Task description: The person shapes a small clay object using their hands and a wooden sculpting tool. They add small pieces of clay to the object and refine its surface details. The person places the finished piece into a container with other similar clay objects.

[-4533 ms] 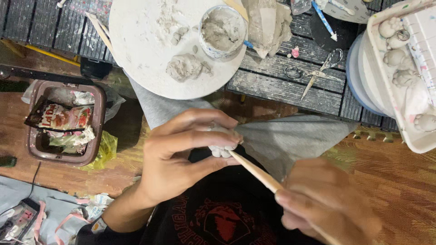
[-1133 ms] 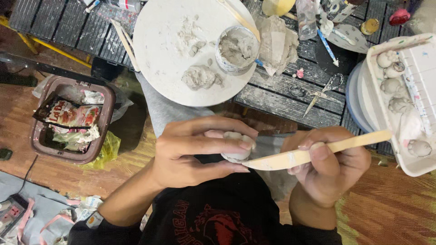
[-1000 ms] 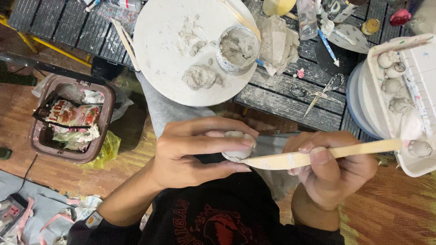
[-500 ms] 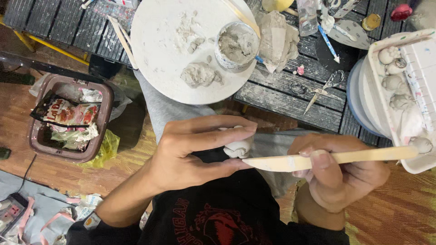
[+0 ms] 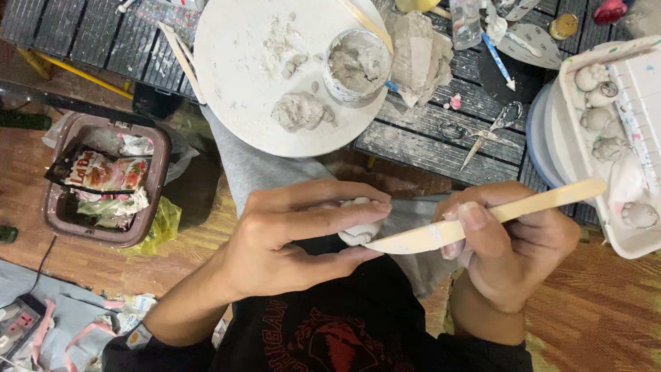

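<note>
While the left hand [image 5: 289, 241] curls shut around a small clay lump [image 5: 358, 231] at frame centre, the right hand [image 5: 513, 244] pinches a wooden stick [image 5: 482, 217], tip touching the clay (shaping, I judge); the next stroke wants light, steady pressure.

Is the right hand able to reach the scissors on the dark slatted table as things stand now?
Probably yes, but not freely: the right hand grips a wooden modelling stick, so it is occupied. The scissors lie uncovered on the slatted table, just beyond that hand, with nothing in between.
</note>
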{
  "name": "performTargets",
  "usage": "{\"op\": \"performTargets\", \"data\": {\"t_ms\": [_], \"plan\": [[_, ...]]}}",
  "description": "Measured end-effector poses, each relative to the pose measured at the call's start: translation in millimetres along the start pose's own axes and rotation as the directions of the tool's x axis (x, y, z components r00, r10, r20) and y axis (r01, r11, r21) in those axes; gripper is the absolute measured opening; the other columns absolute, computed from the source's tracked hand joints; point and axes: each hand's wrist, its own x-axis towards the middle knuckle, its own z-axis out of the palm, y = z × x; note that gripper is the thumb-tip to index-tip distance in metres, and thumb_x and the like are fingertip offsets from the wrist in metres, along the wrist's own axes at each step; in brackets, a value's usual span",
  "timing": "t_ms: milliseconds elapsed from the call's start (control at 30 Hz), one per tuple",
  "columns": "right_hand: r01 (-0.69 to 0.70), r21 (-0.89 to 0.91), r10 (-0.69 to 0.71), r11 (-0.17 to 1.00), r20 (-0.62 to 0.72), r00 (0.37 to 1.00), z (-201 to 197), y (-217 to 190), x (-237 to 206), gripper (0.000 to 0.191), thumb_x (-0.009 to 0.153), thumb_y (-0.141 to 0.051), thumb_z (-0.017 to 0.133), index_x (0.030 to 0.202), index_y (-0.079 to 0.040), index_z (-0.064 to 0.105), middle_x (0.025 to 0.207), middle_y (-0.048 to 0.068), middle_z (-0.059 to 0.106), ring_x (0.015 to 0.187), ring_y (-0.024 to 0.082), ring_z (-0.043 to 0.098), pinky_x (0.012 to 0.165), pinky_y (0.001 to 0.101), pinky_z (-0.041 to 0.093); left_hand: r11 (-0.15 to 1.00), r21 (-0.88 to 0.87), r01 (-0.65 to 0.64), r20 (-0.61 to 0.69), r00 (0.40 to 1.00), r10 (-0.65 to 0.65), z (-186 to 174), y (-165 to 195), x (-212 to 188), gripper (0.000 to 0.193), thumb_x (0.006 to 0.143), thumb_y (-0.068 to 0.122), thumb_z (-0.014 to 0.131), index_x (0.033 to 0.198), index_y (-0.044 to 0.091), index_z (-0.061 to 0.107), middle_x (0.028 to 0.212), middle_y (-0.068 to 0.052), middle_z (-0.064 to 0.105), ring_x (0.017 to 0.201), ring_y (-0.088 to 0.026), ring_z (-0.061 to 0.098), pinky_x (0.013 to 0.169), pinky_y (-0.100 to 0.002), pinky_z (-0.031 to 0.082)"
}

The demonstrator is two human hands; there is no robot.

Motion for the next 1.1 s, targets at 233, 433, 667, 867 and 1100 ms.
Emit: {"op": "performTargets", "data": {"t_ms": [233,433,667,867,1100], "plan": [[-0.030,0.258,0.057,0.966,-0.098,0.994,-2.2,7.9,-5.5,0.021,0.105,-0.002,0.066,0.091,0.014,0.064,0.069,0.024,0.064,0.046,0.014,0.056,0.046,0.0272,0.049,0.999,-0.049,0.016,-0.037,0.999,-0.018,2.8,-1.7,1.4,0.044,0.086,0.006,0.089,0.126,0.004,0.071,0.131,-0.016,0.072,0.114,-0.024,0.077,0.096,-0.030,0.066],[0.069,0.251,-0.051,0.965,-0.076,0.996,1.8,15.1,-6.5,0.022,0.106,-0.003,0.065,0.091,0.013,0.062,0.069,0.022,0.063,0.046,0.016,0.056,0.044,0.0296,0.050,0.997,-0.075,0.019,-0.022,1.000,-0.020,2.6,0.2,-0.3,0.042,0.086,0.005,0.088,0.124,0.002,0.071,0.130,-0.017,0.073,0.119,-0.025,0.077,0.096,-0.030,0.063],[0.120,0.208,-0.109,0.971,-0.061,0.992,2.9,16.7,-18.6,0.022,0.106,-0.004,0.064,0.092,0.011,0.059,0.064,0.018,0.060,0.044,0.013,0.051,0.044,0.0279,0.045,0.994,-0.109,-0.025,-0.066,0.998,0.018,8.1,-4.9,-2.1,0.038,0.088,0.004,0.089,0.122,0.002,0.073,0.126,-0.016,0.074,0.110,-0.024,0.078,0.095,-0.031,0.066],[0.155,0.350,-0.130,0.924,-0.093,0.987,-1.1,16.0,-18.3,0.020,0.104,-0.003,0.062,0.091,0.011,0.058,0.066,0.017,0.059,0.042,0.014,0.053,0.040,0.0297,0.044,0.986,-0.150,-0.070,-0.077,0.995,0.059,12.2,-7.4,-2.9,0.037,0.087,0.006,0.089,0.120,0.002,0.073,0.125,-0.018,0.074,0.108,-0.025,0.078,0.093,-0.032,0.066],[0.172,0.255,-0.153,0.952,-0.094,0.984,1.6,8.8,-16.4,0.016,0.097,-0.005,0.062,0.091,0.008,0.055,0.067,0.017,0.059,0.044,0.014,0.052,0.038,0.0300,0.044,0.991,-0.118,-0.064,-0.062,0.996,0.057,14.6,-2.7,-0.3,0.037,0.086,0.006,0.090,0.119,0.001,0.073,0.125,-0.019,0.074,0.107,-0.025,0.079,0.091,-0.032,0.067]]}}
